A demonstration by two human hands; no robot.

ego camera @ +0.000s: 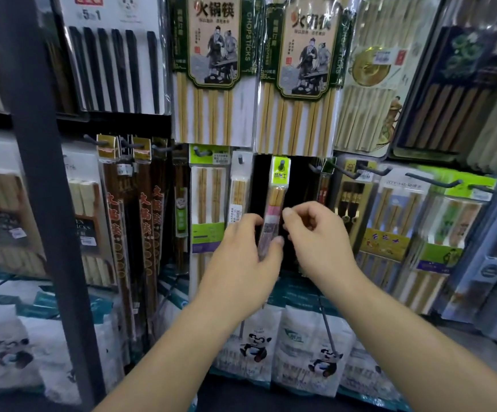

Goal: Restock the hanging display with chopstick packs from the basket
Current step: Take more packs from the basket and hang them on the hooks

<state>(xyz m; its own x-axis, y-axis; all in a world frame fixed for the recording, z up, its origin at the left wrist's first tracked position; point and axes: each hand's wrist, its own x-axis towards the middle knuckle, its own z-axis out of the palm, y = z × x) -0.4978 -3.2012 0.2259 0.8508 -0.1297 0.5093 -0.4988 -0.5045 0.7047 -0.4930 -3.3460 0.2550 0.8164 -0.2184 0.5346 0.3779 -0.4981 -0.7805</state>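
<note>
Hanging display (298, 185), slim green-topped chopstick pack (277, 200), left hand (241, 258) holding

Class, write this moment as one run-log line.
left hand: grips slim pack | right hand: curled beside it, contact unclear | pack header: on peg

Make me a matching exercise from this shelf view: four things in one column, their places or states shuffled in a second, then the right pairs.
Column one
1. left hand
2. narrow pink-banded pack
3. black chopsticks pack
4. panda-printed bags

Column two
A. bottom row, below the hands
B. top row
C. header on a peg, middle row
D. grips the narrow pack's lower part

Pairs: 1-D, 2-C, 3-B, 4-A.
</note>
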